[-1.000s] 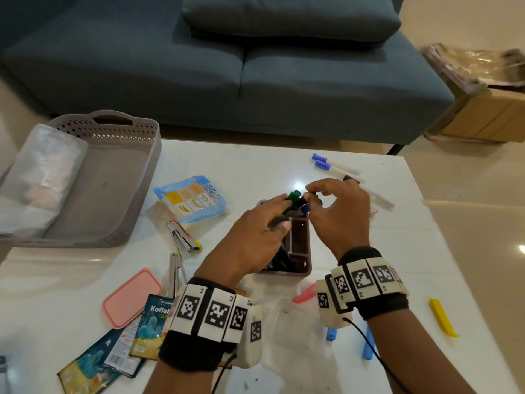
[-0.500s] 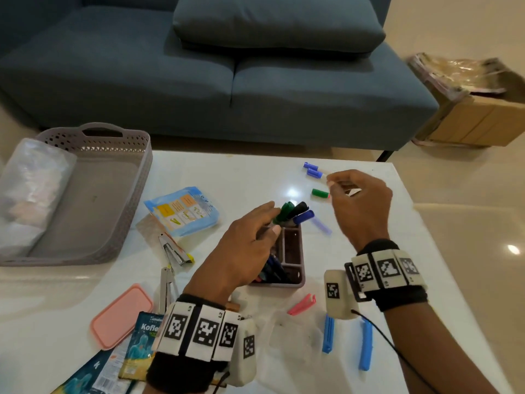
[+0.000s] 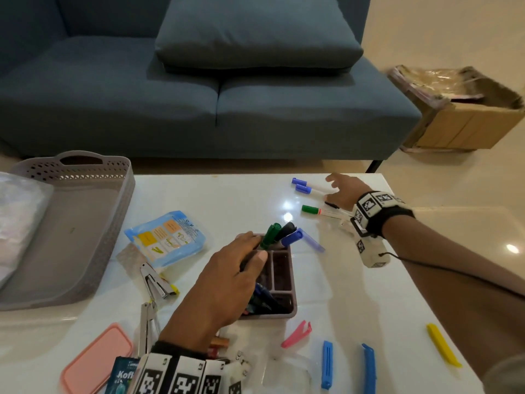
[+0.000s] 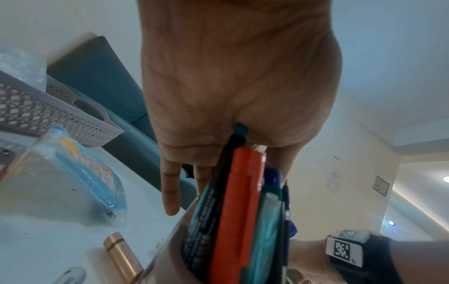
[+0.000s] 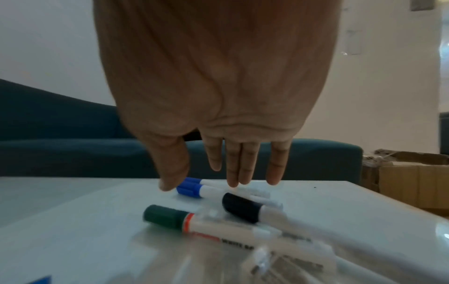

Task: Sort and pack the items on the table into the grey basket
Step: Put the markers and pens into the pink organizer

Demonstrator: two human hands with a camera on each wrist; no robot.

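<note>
The left hand (image 3: 227, 282) lies over the small brown divided organiser (image 3: 279, 282) near the middle of the counter (image 3: 227, 194), its fingers curled round a bundle of markers (image 3: 279, 234) whose green, black and blue caps stick up out of the organiser's far compartment; the left wrist view shows the same grip from below, with an orange pen (image 4: 237, 211) and other pens packed against the palm. The right hand (image 3: 342, 190) reaches toward the far right corner of the counter with fingers straight and spread, holding nothing, its fingertips (image 5: 233, 180) just above two blue-capped markers (image 3: 304, 186) that lie side by side. Nearer the wrist lie a green-capped whiteboard marker (image 3: 312, 209) and a black-capped marker (image 5: 243, 207), close together on the surface. The grey basket (image 3: 85, 223) sits at the far left corner, with a clear plastic packet (image 3: 20, 223) in its left part. Between basket and organiser lies a blue packet (image 3: 166, 237), and beside it a stapler (image 3: 154, 280). Along the near edge are a pink lid (image 3: 96, 359), a pink clip (image 3: 297, 334), two blue clips (image 3: 326, 365) and, toward the right edge, a yellow clip (image 3: 443, 348).
</note>
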